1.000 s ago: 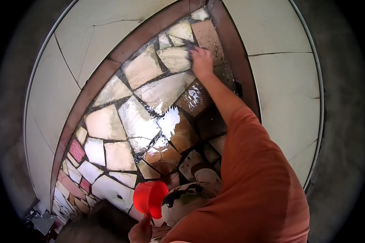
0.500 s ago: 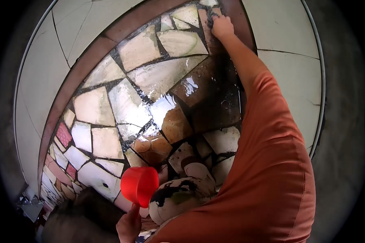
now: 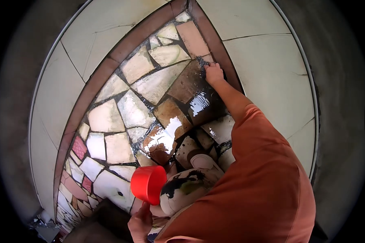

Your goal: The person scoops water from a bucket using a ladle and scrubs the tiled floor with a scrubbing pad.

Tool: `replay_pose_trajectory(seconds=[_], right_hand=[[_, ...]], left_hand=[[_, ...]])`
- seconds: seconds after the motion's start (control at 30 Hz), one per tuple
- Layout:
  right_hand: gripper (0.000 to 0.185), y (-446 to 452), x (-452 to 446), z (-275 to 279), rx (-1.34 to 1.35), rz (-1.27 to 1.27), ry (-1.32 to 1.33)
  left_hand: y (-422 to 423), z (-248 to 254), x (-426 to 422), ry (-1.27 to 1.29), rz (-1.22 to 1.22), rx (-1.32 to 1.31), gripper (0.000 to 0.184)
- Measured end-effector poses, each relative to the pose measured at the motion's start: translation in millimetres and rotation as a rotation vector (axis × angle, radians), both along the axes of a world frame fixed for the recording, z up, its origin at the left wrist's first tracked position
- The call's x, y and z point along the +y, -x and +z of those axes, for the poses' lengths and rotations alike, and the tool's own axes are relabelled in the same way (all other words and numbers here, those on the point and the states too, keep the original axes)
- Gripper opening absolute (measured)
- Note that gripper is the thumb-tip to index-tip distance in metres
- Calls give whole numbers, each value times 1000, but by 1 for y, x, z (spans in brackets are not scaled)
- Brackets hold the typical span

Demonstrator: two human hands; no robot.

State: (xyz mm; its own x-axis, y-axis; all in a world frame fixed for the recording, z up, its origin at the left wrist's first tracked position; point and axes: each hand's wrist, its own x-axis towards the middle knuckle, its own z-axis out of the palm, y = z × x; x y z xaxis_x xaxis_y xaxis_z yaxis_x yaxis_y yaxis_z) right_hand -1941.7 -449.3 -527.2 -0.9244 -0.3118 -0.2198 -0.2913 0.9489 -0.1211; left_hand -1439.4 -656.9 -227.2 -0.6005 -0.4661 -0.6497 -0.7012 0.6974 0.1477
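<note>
My right hand (image 3: pixel 214 73) is closed on a dark scrubber (image 3: pixel 201 63), pressed to the wet stone floor (image 3: pixel 154 85) near its right border. Low in the view, my left hand (image 3: pixel 140 222) grips the handle of a red dipper (image 3: pixel 148 184), held above the floor beside my knee. The inside of the dipper is mostly hidden. Water shines on the dark and brown stones between my two hands.
A reddish-brown border (image 3: pixel 119 50) frames the irregular stones. Pale cracked slabs (image 3: pixel 267 73) lie beyond it on both sides. My bent knee (image 3: pixel 186 192) is at the bottom centre. Small clutter (image 3: pixel 48 231) sits at the lower left.
My right hand has moved with the scrubber from the light stones, up to the far pink stone, then back nearer along the right border. My left hand still holds the dipper.
</note>
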Motion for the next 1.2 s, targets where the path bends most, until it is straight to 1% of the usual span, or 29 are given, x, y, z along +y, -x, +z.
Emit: replay_pose_trajectory(seconds=[0.03, 0.07, 0.1, 0.13, 0.17, 0.23, 0.27, 0.33, 0.37, 0.4, 0.43, 0.47, 0.5, 0.53, 0.57, 0.6, 0.63, 0.7, 0.77, 0.8, 0.83, 0.87, 0.9, 0.93, 1.0, 1.07, 1.13, 1.2], right_hand=[[40, 3, 2, -1, 4, -19, 17], [39, 13, 3, 0, -109, 39, -42], [39, 24, 3, 0, -221, 102, -103], [41, 31, -4, 13, -205, 107, -84], [43, 37, -15, 34, -195, 114, -70], [36, 60, -37, 66, -193, 237, -18], [38, 74, -45, 65, -114, 239, 30], [39, 109, -66, 54, 16, 258, 95], [39, 124, -77, 44, 58, 272, 111], [39, 141, -87, 19, 45, 285, 120], [45, 155, -96, -16, 27, 283, 120], [53, 159, -104, -40, 8, 280, 118], [45, 131, -105, -24, 27, 162, 218], [45, 115, -106, -27, 5, 163, 216], [42, 100, -101, -30, 73, 151, 218], [39, 94, -96, -26, 163, 137, 221], [35, 83, -88, -27, 171, 121, 163], [36, 50, -66, -27, 156, 78, 164], [32, 8, -38, -32, 175, 27, 240], [32, -8, -32, -28, 184, 10, 236], [31, -21, -24, -24, 130, -7, 213], [30, -31, -16, -19, 70, -23, 191], [28, -37, -13, -4, 13, -21, 181], [28, -46, -9, 11, 22, -41, 179], [43, -82, -8, 41, 145, -22, 319], [47, -131, 7, 62, 323, 3, 450], [52, -181, 30, 69, 312, 14, 506], [52, -228, 51, 44, 207, -18, 510]], left_hand=[[-2, 3, 2, 1, -13, -47, 34], [-2, 7, 4, -20, 15, -53, 38], [-25, -1, 2, -203, 281, -48, 40], [-50, -16, 0, -390, 549, -43, 43], [-54, -24, -1, -386, 545, -42, 43], [-60, -29, -2, -500, 887, 96, 41], [-62, -29, -3, -489, 888, 84, 41], [-52, -31, 0, -568, 1105, 140, 39], [-44, -26, 3, -554, 1117, 137, 39], [-21, -10, 10, -426, 902, 21, 39], [-6, -2, 13, -301, 684, -99, 39], [-10, -6, 13, -292, 698, -112, 39], [-20, -12, 12, -399, 941, 6, 39], [-29, -15, 11, -503, 1177, 124, 39], [-33, -15, 7, -456, 1086, 73, 40], [-36, -15, 6, -484, 1185, 89, 40], [-42, -20, 2, -486, 1162, 98, 40], [-57, -25, -9, -517, 1180, 68, 41], [-55, -28, -16, -524, 1120, 70, 42], [-38, -21, -12, -522, 1083, 75, 44], [-24, -4, -1, -445, 784, 57, 56], [-9, 4, 2, -450, 766, 56, 56], [1, 11, 2, -240, 394, 39, 48], [4, 13, 2, -28, 21, 33, 43], [-2, 13, 0, -62, 15, 69, 46], [-5, 15, 1, -106, 47, 78, 46], [-10, 11, 1, -110, 43, 96, 45], [-15, 7, 2, -51, -24, 122, 44]])
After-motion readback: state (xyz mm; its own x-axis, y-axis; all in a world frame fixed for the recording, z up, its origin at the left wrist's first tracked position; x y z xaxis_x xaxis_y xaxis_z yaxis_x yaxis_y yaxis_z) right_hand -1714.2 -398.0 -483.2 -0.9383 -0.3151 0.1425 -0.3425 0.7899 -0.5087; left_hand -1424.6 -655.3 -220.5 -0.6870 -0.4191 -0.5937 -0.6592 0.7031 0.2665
